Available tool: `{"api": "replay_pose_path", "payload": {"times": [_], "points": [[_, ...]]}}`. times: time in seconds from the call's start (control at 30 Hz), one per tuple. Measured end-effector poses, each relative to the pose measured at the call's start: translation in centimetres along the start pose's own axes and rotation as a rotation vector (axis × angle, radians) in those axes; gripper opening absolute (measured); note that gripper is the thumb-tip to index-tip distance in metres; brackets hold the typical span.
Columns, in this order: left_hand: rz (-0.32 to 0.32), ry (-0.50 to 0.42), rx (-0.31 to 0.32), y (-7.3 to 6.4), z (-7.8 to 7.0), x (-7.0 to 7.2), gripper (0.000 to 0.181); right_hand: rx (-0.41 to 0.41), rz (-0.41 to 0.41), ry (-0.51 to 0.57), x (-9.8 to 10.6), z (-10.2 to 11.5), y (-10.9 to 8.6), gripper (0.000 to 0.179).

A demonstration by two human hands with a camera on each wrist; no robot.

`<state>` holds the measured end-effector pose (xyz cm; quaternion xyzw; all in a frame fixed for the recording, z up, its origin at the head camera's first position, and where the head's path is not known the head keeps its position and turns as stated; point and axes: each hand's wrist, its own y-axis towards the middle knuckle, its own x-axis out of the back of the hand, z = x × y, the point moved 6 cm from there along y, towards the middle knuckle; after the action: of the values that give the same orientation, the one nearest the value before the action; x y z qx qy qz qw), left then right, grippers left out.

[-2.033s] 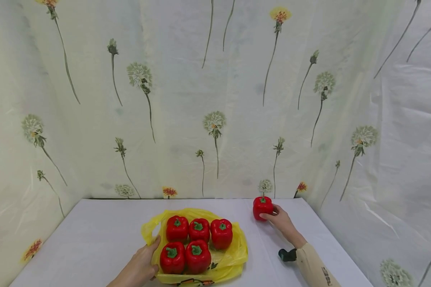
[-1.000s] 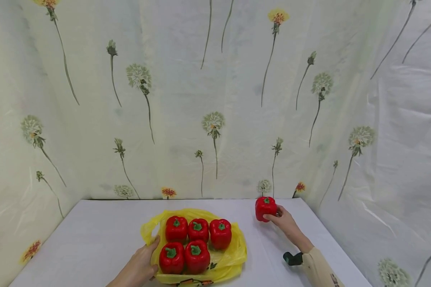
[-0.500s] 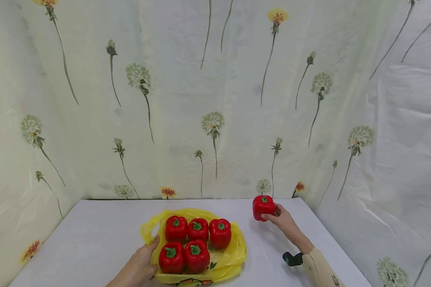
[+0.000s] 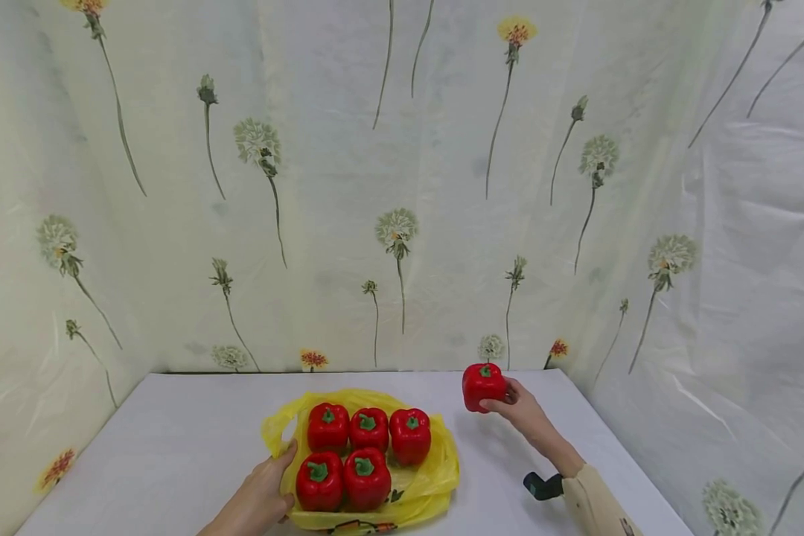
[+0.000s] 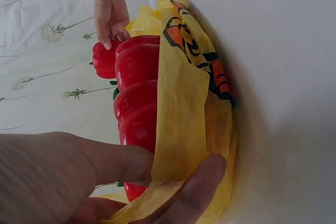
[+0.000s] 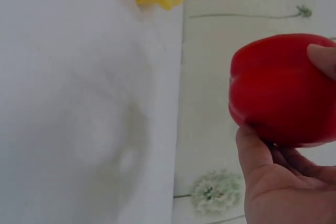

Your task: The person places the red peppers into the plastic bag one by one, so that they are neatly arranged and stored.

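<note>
A yellow plastic bag (image 4: 442, 484) lies spread on the table, with several red bell peppers (image 4: 365, 478) standing in it in two rows. At the bag's left side my left hand (image 4: 263, 487) pinches its edge; in the left wrist view the thumb (image 5: 123, 163) and a finger (image 5: 202, 184) have the yellow film between them. Off to the right, near the table's back edge, my right hand (image 4: 525, 413) grips one more red bell pepper (image 4: 484, 387). The right wrist view shows that pepper (image 6: 283, 90) held above the white surface, its shadow beneath.
The white table (image 4: 174, 447) runs back to a curtain (image 4: 335, 223) printed with dandelions, which also encloses both sides. A dark green strapped piece (image 4: 543, 487) sits at my right wrist, beside the beige sleeve (image 4: 596, 499).
My right hand has lifted the pepper slightly and, after a small shift right, carried it a little left toward the bag. The left hand keeps its hold on the bag's edge.
</note>
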<state>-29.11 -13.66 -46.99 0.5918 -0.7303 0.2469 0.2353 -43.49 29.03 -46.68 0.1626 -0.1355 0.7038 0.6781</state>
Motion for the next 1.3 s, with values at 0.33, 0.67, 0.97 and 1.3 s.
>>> {"api": "replay_pose_path", "payload": {"times": [0.33, 0.67, 0.97, 1.3], "points": [[-0.002, 0.008, -0.012, 0.1, -0.1, 0.0, 0.078, 0.042, 0.034, 0.025, -1.3, 2.7, -1.3, 0.088], [0.004, 0.004, -0.027, 0.0, 0.0, 0.0, 0.078, 0.064, 0.056, 0.023, -2.5, 4.2, -2.2, 0.087], [-0.001, 0.002, -0.053, -0.2, 0.0, 0.1, 0.077, 0.083, 0.076, 0.018, -3.2, 5.6, -3.1, 0.085], [-0.006, -0.001, -0.052, -0.2, -0.1, 0.1, 0.078, 0.095, 0.089, 0.02, -3.9, 6.6, -3.9, 0.083]]}}
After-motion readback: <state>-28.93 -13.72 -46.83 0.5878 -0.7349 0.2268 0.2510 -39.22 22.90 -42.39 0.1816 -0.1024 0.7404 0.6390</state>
